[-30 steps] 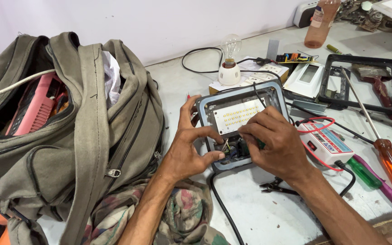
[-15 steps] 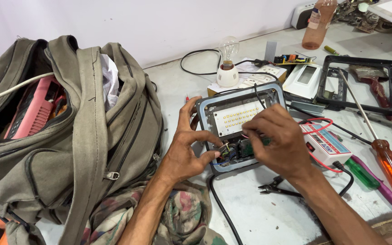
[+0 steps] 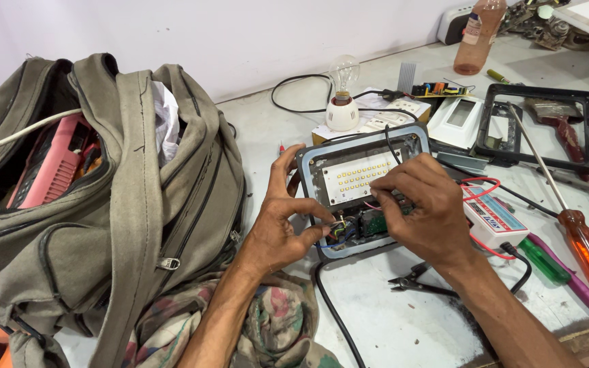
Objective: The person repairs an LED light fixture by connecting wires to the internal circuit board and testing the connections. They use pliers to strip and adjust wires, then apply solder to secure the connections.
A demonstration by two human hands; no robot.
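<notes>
An opened LED floodlight housing (image 3: 359, 187), grey-framed with a white panel of small yellow diodes, lies tilted on the grey workbench top (image 3: 403, 320), roughly at its middle. In its lower part sit a green circuit board (image 3: 375, 222) and a bundle of thin coloured wires (image 3: 341, 225). The left hand (image 3: 282, 225) grips the housing's left edge, thumb and forefinger pinched together on the wires. The right hand (image 3: 420, 211) lies over the housing's right side, fingers curled down onto the board; whether they clamp anything cannot be told. A black cable (image 3: 332, 307) runs from the housing toward the near edge.

Just right of the housing lies a small white and red tester box (image 3: 495, 218) with a red lead. Black pliers (image 3: 414, 281) rest near the right wrist. Farther right lie a green-handled screwdriver (image 3: 543, 260), a purple-handled one (image 3: 577, 286) and a long orange-handled screwdriver (image 3: 584, 249). Behind the housing stands a clear bulb in a white holder (image 3: 343, 95) beside a white socket strip (image 3: 393, 112). Toward the far right corner lie a black frame (image 3: 492, 123) with a paintbrush (image 3: 560, 126) inside, and a plastic bottle (image 3: 477, 34). At the left end sits an open olive canvas bag (image 3: 124, 211) holding a pink tool (image 3: 49, 167); a patterned cloth (image 3: 274, 334) lies at the near edge.
</notes>
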